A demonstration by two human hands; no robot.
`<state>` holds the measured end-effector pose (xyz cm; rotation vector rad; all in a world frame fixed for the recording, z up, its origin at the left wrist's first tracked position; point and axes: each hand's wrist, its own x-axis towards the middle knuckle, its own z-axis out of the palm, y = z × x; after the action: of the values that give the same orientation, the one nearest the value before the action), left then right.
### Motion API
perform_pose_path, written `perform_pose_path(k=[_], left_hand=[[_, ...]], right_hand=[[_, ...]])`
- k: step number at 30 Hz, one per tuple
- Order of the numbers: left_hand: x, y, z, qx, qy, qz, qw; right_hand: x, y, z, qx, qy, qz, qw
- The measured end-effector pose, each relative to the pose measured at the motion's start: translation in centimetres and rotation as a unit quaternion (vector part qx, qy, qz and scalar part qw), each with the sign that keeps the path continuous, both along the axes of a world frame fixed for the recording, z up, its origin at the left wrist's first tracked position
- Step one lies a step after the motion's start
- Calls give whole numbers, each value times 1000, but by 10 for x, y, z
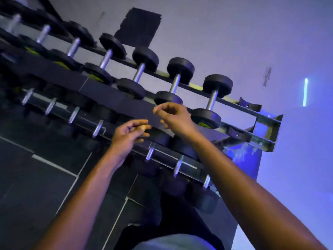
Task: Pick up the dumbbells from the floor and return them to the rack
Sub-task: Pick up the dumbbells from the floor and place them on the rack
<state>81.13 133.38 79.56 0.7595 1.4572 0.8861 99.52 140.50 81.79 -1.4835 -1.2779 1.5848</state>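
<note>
On the left, the dark tiled floor (36, 177) runs under the tilted rack (266, 121), whose two tiers hold rows of black dumbbells (212, 101) with steel handles. The left hand (129, 134) hangs in front of the rack's dark front rail (100, 91), fingers loosely curled and holding nothing. Just right of it, the right hand (174, 118) hovers beside the upper tier's end dumbbells, fingers likewise relaxed and empty.

Dumbbells (211, 101) — matt black heads, shiny metal handles; metal rack (266, 121).
</note>
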Motion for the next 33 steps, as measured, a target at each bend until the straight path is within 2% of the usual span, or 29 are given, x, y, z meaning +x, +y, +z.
perform_pose_path(k=[6,12,17,22,27,33], left_hand=[[-114,-157,39,37,33,180,982],[-195,-361,68,51,87,351,931],[-231,-507,76,55,105,498,859],[-244,-609,73,44,101,623,775],[-264,-670,66,33,75,716,694],[-335,-693,60,44,51,794,604]], right_hand=[[-144,-115,24,23,45,168,985],[-289,-272,54,49,60,348,934],[-378,-401,67,58,85,481,870],[-449,-502,70,48,85,605,790],[-516,-575,58,40,82,700,708],[-617,-624,43,26,79,764,640]])
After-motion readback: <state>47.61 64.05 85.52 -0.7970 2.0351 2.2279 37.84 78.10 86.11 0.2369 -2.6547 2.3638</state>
